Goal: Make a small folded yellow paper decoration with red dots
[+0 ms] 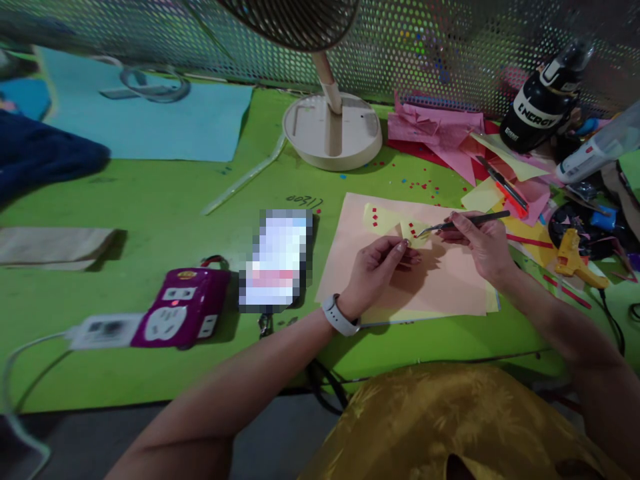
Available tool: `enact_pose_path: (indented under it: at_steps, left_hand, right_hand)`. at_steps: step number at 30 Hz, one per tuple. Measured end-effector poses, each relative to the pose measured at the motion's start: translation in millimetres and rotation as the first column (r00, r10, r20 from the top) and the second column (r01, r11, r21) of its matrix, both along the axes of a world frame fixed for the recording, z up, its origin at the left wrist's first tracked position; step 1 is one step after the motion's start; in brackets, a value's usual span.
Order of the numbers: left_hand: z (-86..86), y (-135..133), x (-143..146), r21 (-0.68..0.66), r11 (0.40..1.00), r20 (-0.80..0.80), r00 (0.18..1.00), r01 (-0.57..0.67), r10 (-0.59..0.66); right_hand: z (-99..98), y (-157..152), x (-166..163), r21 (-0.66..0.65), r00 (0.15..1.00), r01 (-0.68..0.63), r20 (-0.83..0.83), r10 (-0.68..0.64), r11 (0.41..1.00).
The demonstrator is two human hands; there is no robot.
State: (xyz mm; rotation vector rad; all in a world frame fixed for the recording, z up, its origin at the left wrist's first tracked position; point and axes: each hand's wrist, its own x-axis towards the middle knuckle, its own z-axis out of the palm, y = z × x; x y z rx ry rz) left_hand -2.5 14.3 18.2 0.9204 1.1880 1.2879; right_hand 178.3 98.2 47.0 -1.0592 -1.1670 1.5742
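My left hand [383,267] pinches the edge of a small yellow paper piece [407,229] that carries a few tiny red squares. In my right hand [473,240] is a pair of dark tweezers [483,219], held like a pen, its fine tip touching or just above that yellow piece near a red square. A second pale yellow piece [383,220] with a column of red squares lies just to the left. Both hands are over a peach paper sheet [350,267], which rests on other sheets. Whether the tweezers' tip grips anything is too small to tell.
A fan base [333,133] stands behind the sheet. To the left are a phone [277,260], a purple socket block [183,307] and blue paper [200,120]. Paper scraps [440,133], a utility knife [503,183], a black bottle [540,107] and a yellow glue gun [573,257] crowd the right.
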Motion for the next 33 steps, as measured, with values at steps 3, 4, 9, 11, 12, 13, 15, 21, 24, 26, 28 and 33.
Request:
enact_pose_path:
  at_steps: [3,4,9,11,12,13,15,21,24,26,28,33]
  left_hand:
    - [0.1,0.1,0.0,0.002,1.0,0.011,1.0,-0.002,0.002]
    - [0.2,0.1,0.0,0.004,1.0,0.013,1.0,-0.004,0.004]
    - [0.3,0.0,-0.2,0.004,1.0,0.013,1.0,-0.006,0.006]
    - [0.1,0.1,-0.2,0.009,1.0,0.014,1.0,-0.007,0.007]
    - [0.0,0.1,-0.2,0.014,1.0,0.014,1.0,-0.007,0.007]
    - [0.1,0.1,-0.1,0.018,1.0,0.012,1.0,-0.005,0.005]
    - [0.4,0.1,0.3,0.022,1.0,0.005,1.0,0.001,-0.001]
    - [1.2,-0.3,0.9,0.021,1.0,-0.001,1.0,0.002,-0.002]
    - [1.1,-0.3,0.9,0.021,1.0,0.007,1.0,0.003,-0.003]
    - [1.0,-0.3,0.9,0.016,1.0,0.001,1.0,0.004,-0.004]
    - [0.9,-0.2,0.9,0.008,1.0,-0.011,1.0,0.006,-0.006]
    - [1.5,0.0,0.5,0.006,1.0,-0.01,1.0,-0.001,0.001]
  right_hand:
    - [-1.4,0.4,0.3,0.011,1.0,-0.017,0.008,0.016,1.0]
    - [-1.6,0.5,0.2,0.016,1.0,-0.018,0.009,0.018,1.0]
    - [-0.6,0.5,-0.8,0.021,1.0,-0.006,-0.003,0.006,1.0]
    - [-0.2,0.2,-1.1,0.015,1.0,-0.001,-0.004,0.001,1.0]
    - [-0.2,0.0,-1.2,0.012,1.0,0.002,-0.005,-0.002,1.0]
    - [-0.4,-0.2,-1.3,0.012,1.0,0.006,-0.007,-0.006,1.0]
    - [-1.1,-0.5,-1.2,0.014,1.0,0.009,-0.011,-0.009,1.0]
    - [-3.3,-0.8,-0.8,0.02,1.0,0.002,-0.015,-0.002,1.0]
    - [-3.0,-1.2,-0.5,0.045,1.0,0.0,-0.008,0.0,0.999]
    - [-2.0,-1.8,-0.1,0.067,1.0,0.001,-0.001,-0.001,0.998]
    - [-0.3,-2.7,0.4,0.082,1.0,0.013,-0.001,-0.013,0.997]
    - [2.9,-5.1,0.9,0.077,1.0,0.007,0.013,-0.008,0.997]
